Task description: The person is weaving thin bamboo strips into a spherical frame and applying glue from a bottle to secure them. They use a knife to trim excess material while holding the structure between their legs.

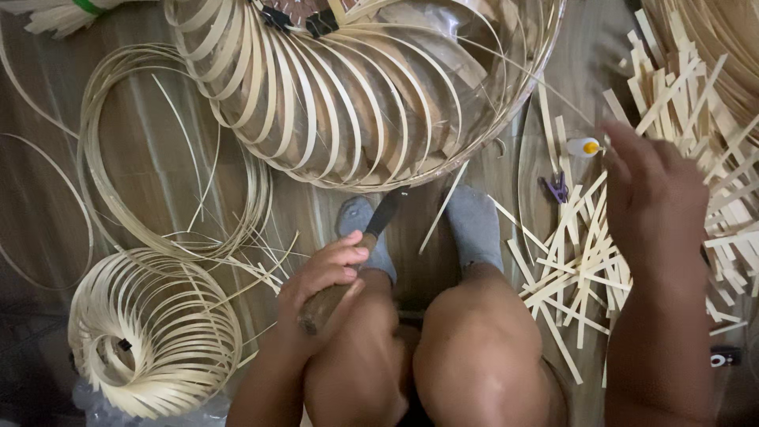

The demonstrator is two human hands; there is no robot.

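left hand (324,277) gripping knife (356,261), right hand (652,198) outstretched

Dim, warm indoor light, softly blurred in places

The large bamboo frame (364,87) is lit most brightly; beneath it, deep shadow is cast between the knees. The right hand (652,202), right of the frame, is smeared by motion blur.

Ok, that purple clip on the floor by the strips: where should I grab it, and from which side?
Probably pinch the purple clip across its two handle tabs from above. It lies flat on the floor with bamboo strips crowding its lower side, so the upper, open side near the right hand looks clearest.
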